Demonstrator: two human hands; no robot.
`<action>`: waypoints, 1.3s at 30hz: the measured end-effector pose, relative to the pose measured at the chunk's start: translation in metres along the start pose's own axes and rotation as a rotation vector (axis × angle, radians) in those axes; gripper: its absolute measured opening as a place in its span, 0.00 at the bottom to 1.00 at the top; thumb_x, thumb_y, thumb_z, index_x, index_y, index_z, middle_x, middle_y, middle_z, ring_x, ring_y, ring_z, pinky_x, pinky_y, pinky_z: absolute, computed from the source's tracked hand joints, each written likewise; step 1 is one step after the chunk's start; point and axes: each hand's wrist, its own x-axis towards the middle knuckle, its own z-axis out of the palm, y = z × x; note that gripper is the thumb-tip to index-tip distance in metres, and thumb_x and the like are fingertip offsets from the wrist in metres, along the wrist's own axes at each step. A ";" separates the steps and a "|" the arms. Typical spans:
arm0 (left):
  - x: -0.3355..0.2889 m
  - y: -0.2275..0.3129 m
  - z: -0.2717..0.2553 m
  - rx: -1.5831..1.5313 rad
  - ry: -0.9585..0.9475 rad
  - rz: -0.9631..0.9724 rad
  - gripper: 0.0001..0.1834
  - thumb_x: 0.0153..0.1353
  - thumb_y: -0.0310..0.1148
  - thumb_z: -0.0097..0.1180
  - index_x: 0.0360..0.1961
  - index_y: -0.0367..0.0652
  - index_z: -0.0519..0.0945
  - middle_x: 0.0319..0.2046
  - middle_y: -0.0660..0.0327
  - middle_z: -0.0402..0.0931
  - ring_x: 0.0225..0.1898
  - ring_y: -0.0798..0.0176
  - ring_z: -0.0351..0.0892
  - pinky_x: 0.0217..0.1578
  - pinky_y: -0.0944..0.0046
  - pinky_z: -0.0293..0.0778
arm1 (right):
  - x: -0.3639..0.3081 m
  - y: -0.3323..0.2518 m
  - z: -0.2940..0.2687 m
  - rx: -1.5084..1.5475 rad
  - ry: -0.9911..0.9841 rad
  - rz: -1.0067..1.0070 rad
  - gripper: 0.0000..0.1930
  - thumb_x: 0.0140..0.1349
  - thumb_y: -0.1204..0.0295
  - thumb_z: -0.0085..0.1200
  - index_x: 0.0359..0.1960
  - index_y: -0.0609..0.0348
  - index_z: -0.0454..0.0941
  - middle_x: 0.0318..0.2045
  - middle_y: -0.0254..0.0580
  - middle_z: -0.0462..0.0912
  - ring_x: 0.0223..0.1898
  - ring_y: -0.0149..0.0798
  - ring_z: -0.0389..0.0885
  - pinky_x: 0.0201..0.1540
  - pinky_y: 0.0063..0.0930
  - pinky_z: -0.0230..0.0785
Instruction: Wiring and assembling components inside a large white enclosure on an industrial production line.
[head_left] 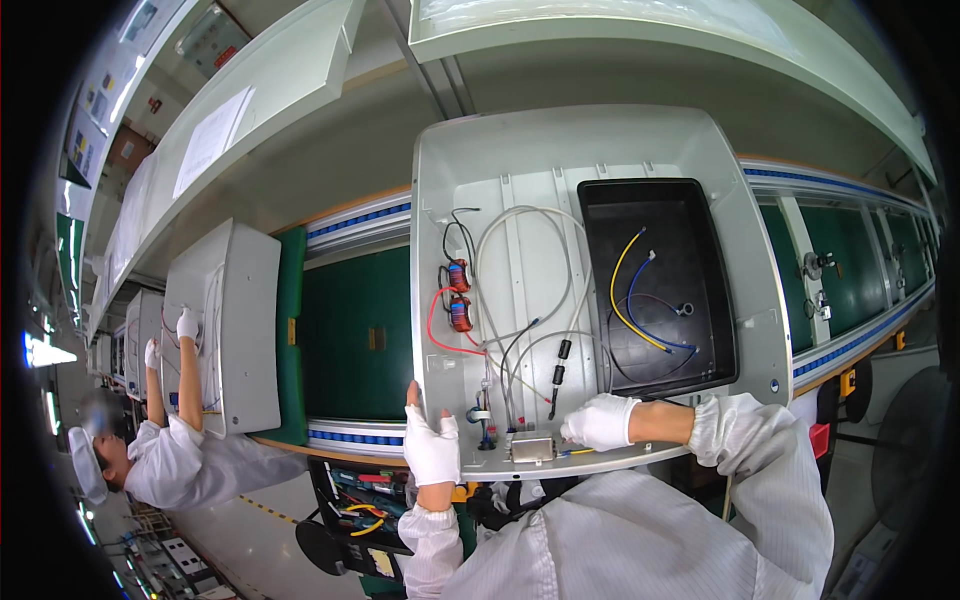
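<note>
A large light-grey casing (pixel 760 250) lies open in front of me. My left hand (pixel 432 447), in a white glove with bare fingertips showing, grips its near left corner, the wall between thumb and fingers. Inside the near wall, my right hand (pixel 600 422), also gloved, is closed with its fingertips beside a small silver metal box (pixel 531 447); whatever is between them is hidden. A yellow-and-blue wire (pixel 578 452) shows just below this hand. Left of the metal box stand small terminals with wires (pixel 482 418). Black cylindrical parts on a cable (pixel 560 372) lie a little farther in.
Within the casing are a black tray (pixel 715 300) with yellow and blue wires, two copper-wound coils (pixel 459 295) and looped grey cables (pixel 490 235). A roller conveyor (pixel 350 437) runs left and right. Shelves (pixel 600 48) overhang it. At far left, a co-worker (pixel 190 465) reaches into another casing (pixel 250 320).
</note>
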 end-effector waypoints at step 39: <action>-0.006 0.009 -0.002 0.022 0.009 0.017 0.40 0.52 0.22 0.57 0.68 0.43 0.60 0.58 0.47 0.72 0.52 0.47 0.78 0.51 0.60 0.73 | -0.025 0.221 -0.076 0.188 1.112 1.136 0.19 0.60 0.58 0.54 0.48 0.56 0.76 0.43 0.55 0.82 0.45 0.55 0.81 0.49 0.44 0.73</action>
